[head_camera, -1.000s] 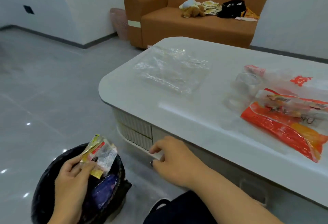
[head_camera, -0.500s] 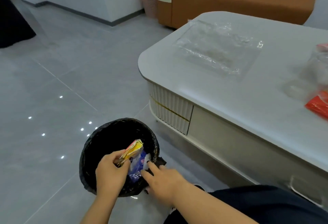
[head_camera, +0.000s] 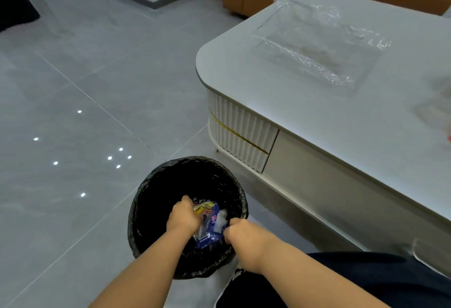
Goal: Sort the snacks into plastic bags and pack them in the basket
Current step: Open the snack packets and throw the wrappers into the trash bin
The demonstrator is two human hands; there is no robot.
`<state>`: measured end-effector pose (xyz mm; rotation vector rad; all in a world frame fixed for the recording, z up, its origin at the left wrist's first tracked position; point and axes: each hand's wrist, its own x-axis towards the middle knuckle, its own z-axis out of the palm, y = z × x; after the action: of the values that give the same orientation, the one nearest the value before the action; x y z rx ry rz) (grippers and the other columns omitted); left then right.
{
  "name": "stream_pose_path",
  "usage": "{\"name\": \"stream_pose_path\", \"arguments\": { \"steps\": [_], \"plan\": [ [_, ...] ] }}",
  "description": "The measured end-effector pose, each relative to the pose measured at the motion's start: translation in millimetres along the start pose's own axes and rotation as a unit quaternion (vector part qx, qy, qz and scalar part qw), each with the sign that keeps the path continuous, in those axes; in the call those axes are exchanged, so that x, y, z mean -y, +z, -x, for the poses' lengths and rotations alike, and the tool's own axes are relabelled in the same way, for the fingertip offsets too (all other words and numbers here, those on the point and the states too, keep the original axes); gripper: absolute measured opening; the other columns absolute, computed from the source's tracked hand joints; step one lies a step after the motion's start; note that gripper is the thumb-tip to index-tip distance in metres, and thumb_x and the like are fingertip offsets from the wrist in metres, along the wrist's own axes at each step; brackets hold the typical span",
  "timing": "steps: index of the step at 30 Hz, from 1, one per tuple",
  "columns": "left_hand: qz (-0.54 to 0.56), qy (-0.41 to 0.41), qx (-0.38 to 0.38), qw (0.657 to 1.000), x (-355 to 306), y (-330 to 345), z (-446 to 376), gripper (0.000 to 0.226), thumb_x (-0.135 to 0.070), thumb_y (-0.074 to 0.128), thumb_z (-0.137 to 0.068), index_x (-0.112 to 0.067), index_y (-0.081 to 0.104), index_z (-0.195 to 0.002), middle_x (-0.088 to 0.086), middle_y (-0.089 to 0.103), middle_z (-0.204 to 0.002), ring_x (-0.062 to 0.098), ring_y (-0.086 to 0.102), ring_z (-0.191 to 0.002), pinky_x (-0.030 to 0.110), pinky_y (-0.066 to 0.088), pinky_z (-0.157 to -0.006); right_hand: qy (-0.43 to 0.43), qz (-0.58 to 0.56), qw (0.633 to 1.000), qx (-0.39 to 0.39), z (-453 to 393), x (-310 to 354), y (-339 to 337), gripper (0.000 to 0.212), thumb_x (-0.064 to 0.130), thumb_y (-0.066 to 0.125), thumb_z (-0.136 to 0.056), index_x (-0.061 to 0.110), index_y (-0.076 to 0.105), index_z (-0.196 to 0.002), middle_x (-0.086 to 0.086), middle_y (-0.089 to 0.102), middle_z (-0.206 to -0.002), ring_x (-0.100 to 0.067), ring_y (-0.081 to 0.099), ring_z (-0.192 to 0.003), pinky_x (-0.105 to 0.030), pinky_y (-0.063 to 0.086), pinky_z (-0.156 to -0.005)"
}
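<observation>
Both hands reach down into the round black-lined basket [head_camera: 156, 200] on the floor. The left hand [head_camera: 182, 218] is curled around crinkly yellow and blue snack packets [head_camera: 208, 222]; the right hand [head_camera: 240, 237], just beside it, pinches the packets' near edge. To do this well, I judge they should seat the packets flat and low before letting go. A clear flat plastic bag [head_camera: 314, 46] lies on the pale worktop [head_camera: 244, 70], well beyond the right hand.
</observation>
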<state>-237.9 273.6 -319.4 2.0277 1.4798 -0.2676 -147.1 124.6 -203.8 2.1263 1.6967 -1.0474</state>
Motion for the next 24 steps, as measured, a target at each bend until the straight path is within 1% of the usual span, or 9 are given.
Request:
{"name": "stream_pose_path", "arguments": {
  "steps": [1,3,5,8,12,15,17,20,24],
  "plan": [
    [-0.010,0.005,0.000,1.000,-2.8,6.0,-1.8,0.042,-0.029,0.070,-0.084,-0.013,0.051,-0.117,0.013,0.060,-0.116,0.031,0.062,-0.102,0.035,0.051,-0.080,0.007,-0.017,1.000,0.006,-0.4,-0.1,1.0,0.045,-0.004,0.058,-0.084,-0.008,0.048,-0.128,-0.024,0.048,-0.118,-0.035,0.053,-0.092,-0.034,0.043,-0.074],
    [-0.018,0.021,-0.001,1.000,-6.5,18.2,-4.7,0.046,-0.029,0.069,-0.085,-0.013,0.049,-0.123,0.014,0.056,-0.123,0.033,0.060,-0.108,0.038,0.051,-0.085,0.013,-0.049,0.999,0.014,-1.7,-0.6,2.7,0.046,-0.004,0.058,-0.083,-0.007,0.048,-0.128,-0.020,0.051,-0.107,-0.035,0.055,-0.096,-0.037,0.048,-0.079],
    [-0.046,0.033,0.020,0.998,-7.4,30.0,-5.4,0.055,-0.026,0.069,-0.085,-0.013,0.042,-0.130,0.013,0.049,-0.131,0.034,0.058,-0.113,0.041,0.051,-0.089,0.012,-0.076,0.996,0.034,-3.0,-1.2,2.8,0.044,-0.004,0.060,-0.082,-0.003,0.054,-0.126,-0.020,0.056,-0.115,-0.035,0.058,-0.105,-0.042,0.052,-0.087],
    [-0.063,0.025,0.063,0.996,-4.4,40.1,-4.0,0.078,-0.027,0.073,-0.083,-0.012,0.027,-0.144,0.015,0.035,-0.141,0.036,0.052,-0.121,0.043,0.047,-0.097,0.011,-0.110,0.993,0.051,-0.4,-4.2,-3.9,0.045,-0.001,0.062,-0.084,0.005,0.057,-0.128,-0.016,0.053,-0.129,-0.033,0.053,-0.115,-0.042,0.048,-0.097],
    [-0.044,0.008,0.094,0.995,1.0,31.2,-8.6,0.103,-0.033,0.082,-0.073,-0.019,0.017,-0.152,0.013,0.029,-0.144,0.035,0.047,-0.128,0.041,0.044,-0.102,0.024,-0.170,0.984,0.041,10.5,-13.1,-17.7,0.047,-0.002,0.046,-0.090,0.013,0.053,-0.134,-0.013,0.052,-0.134,-0.030,0.052,-0.119,-0.035,0.047,-0.098],
    [-0.056,0.013,0.102,0.993,3.9,17.9,-8.6,0.114,-0.034,0.086,-0.067,-0.023,0.013,-0.154,0.012,0.027,-0.148,0.033,0.046,-0.130,0.039,0.043,-0.105,0.026,-0.187,0.982,0.014,16.2,-18.8,-26.9,0.051,-0.001,0.043,-0.092,0.021,0.052,-0.136,-0.008,0.049,-0.138,-0.027,0.050,-0.123,-0.031,0.044,-0.100],
    [-0.068,0.021,0.104,0.992,4.5,8.4,-4.0,0.109,-0.042,0.082,-0.069,-0.024,0.015,-0.154,0.012,0.030,-0.148,0.032,0.048,-0.129,0.037,0.043,-0.104,0.034,-0.189,0.981,-0.007,17.2,-21.2,-32.0,0.049,0.000,0.044,-0.092,0.022,0.053,-0.135,-0.007,0.048,-0.139,-0.026,0.049,-0.123,-0.030,0.043,-0.099],
    [-0.100,0.040,0.083,0.991,0.5,-6.7,8.2,0.091,-0.051,0.070,-0.079,-0.021,0.022,-0.151,0.012,0.040,-0.144,0.032,0.051,-0.125,0.036,0.045,-0.099,0.040,-0.188,0.981,-0.030,23.3,-23.2,-39.2,0.048,0.001,0.047,-0.093,0.022,0.052,-0.136,-0.007,0.048,-0.137,-0.025,0.051,-0.121,-0.027,0.044,-0.092],
    [-0.050,0.080,0.031,0.995,-20.5,-30.3,31.1,0.063,-0.039,0.059,-0.091,-0.018,0.036,-0.145,0.008,0.051,-0.139,0.027,0.054,-0.122,0.036,0.048,-0.098,0.028,-0.178,0.981,-0.075,42.1,-29.5,-57.5,0.043,0.007,0.050,-0.094,0.021,0.052,-0.135,-0.007,0.049,-0.135,-0.025,0.053,-0.115,-0.026,0.044,-0.084]
  ]
}}
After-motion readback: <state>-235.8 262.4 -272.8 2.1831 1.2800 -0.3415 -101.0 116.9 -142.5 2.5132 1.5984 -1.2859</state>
